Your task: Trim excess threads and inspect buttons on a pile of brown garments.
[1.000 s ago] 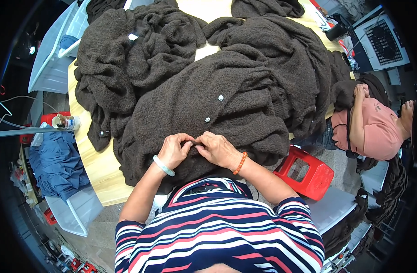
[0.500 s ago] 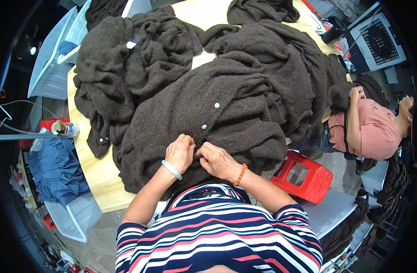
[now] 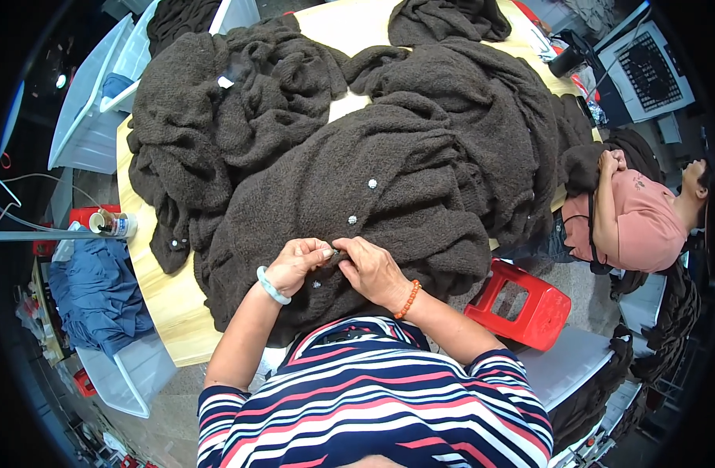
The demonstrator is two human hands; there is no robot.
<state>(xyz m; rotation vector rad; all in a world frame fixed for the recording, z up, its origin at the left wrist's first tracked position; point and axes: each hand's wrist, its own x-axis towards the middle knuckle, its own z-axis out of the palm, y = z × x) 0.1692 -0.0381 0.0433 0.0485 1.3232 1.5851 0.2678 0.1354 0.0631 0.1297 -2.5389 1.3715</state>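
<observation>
A dark brown knitted garment (image 3: 295, 195) is spread in folds over the near part of the table. Two sparkly white buttons (image 3: 372, 184) run down it toward my hands, and another pale button (image 3: 317, 285) shows just below them. My left hand (image 3: 297, 267), with a pale bangle at the wrist, pinches a bit of the garment's edge. Right beside it, my right hand (image 3: 371, 273), wearing an orange bead bracelet, pinches the same spot with its fingertips. Whether a button sits between the fingertips is hard to make out.
More dark knits (image 3: 233, 101) are heaped across the wooden table (image 3: 174, 324). At right stands a red plastic stool (image 3: 541, 316), beyond it a person in pink (image 3: 642, 218) handling dark cloth. A paper cup (image 3: 102, 222) is at the left edge, above a bin of blue cloth (image 3: 100, 288).
My left hand has shifted slightly left and down, turning so its thumb and fingers pinch. My right hand has turned a little. A button below my hands has come into view.
</observation>
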